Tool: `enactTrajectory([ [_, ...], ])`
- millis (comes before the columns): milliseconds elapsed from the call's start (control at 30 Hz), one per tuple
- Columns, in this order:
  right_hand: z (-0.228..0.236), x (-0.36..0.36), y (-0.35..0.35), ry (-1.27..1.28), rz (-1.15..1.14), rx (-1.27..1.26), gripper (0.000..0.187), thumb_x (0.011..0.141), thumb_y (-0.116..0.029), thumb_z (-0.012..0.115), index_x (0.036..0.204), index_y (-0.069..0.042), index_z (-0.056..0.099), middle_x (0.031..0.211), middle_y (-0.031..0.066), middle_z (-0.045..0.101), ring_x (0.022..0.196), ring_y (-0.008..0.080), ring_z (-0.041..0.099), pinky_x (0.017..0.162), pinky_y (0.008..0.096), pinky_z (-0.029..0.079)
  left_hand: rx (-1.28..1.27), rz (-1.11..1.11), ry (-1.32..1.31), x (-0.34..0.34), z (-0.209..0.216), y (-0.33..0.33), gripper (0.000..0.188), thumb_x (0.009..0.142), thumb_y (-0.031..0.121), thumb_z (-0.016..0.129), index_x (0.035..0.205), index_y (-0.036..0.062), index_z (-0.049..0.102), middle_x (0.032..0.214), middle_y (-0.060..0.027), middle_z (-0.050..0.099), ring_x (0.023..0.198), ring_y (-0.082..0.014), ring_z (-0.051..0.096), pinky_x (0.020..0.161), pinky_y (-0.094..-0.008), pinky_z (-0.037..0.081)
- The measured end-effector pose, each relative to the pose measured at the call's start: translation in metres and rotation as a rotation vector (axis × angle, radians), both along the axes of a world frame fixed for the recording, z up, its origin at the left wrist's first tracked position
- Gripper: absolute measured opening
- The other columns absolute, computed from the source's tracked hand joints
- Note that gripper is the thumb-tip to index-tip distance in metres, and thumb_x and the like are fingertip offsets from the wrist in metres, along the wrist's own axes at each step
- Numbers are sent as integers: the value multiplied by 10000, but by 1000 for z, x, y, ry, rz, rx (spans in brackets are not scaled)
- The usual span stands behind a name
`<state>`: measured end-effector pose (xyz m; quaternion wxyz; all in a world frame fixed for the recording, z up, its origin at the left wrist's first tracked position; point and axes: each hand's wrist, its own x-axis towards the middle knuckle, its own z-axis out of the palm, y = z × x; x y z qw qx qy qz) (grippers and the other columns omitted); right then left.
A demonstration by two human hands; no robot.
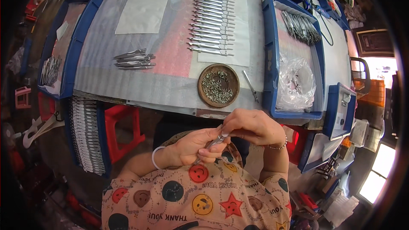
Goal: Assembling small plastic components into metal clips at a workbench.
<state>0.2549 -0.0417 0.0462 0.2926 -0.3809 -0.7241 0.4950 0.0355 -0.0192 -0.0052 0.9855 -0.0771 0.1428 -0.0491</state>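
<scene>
My left hand (192,145) is wrapped round a slim, shiny metal piece (216,141) in front of my chest. At its upper end my right hand (252,124) is closed in a pinch, fingertips touching the left hand's. Whatever tiny thing the right fingertips may hold is hidden. Just beyond the hands, a round brown bowl (201,88) holds many small metal pins. A thin metal rod (250,86) lies to the bowl's right. Farther off, a long row of slim metal pieces (213,28) lies side by side on white paper.
A loose pile of flat metal strips (134,59) lies left on the table. Blue trays (76,55) with metal parts stand at left; another blue tray (269,66) at right holds parts and a clear plastic bag (296,83). Red stools (123,132) stand below the table edge.
</scene>
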Motion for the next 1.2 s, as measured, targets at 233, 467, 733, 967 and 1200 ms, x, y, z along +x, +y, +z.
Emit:
enactTrajectory([
  [233, -33, -27, -15, 812, -615, -352, 378, 854, -230, 654, 1097, -2, 474, 1050, 182, 568, 904, 216, 586, 809, 341, 477, 139, 89, 19, 3, 7, 5, 341, 986, 338, 416, 982, 20, 541, 655, 20, 473, 445, -21, 345, 386, -156, 262],
  [467, -20, -50, -8, 1180, -674, -568, 175, 945, -224, 490, 889, -59, 482, 454, -58, 296, 369, 55, 228, 375, 222, 199, 211, 63, 55, 2, 1, -3, 360, 975, 365, 434, 972, 19, 536, 665, 17, 474, 453, -20, 338, 396, -157, 255],
  [733, -24, -67, 5, 1144, -819, -698, 168, 949, -206, 485, 863, -61, 485, 460, -67, 268, 369, 41, 178, 357, 216, 159, 135, 99, 184, 1, 1, -3, 314, 951, 393, 471, 964, 79, 473, 663, 4, 457, 447, -28, 328, 397, -169, 248],
  [967, -30, -70, 3, 1212, -954, -640, 168, 978, -211, 426, 896, -74, 481, 459, -71, 261, 366, 33, 167, 345, 202, 139, 49, 127, 109, 2, -11, -4, 338, 966, 403, 437, 952, 70, 494, 626, 32, 445, 427, -21, 321, 375, -167, 241],
  [1200, -31, -63, 11, 1212, -833, -709, 161, 971, -192, 445, 882, -71, 503, 467, -54, 280, 380, 42, 191, 356, 209, 151, -23, 140, 83, 2, -16, -7, 378, 970, 416, 420, 1014, 55, 522, 632, 46, 447, 425, -21, 319, 385, -168, 251],
])
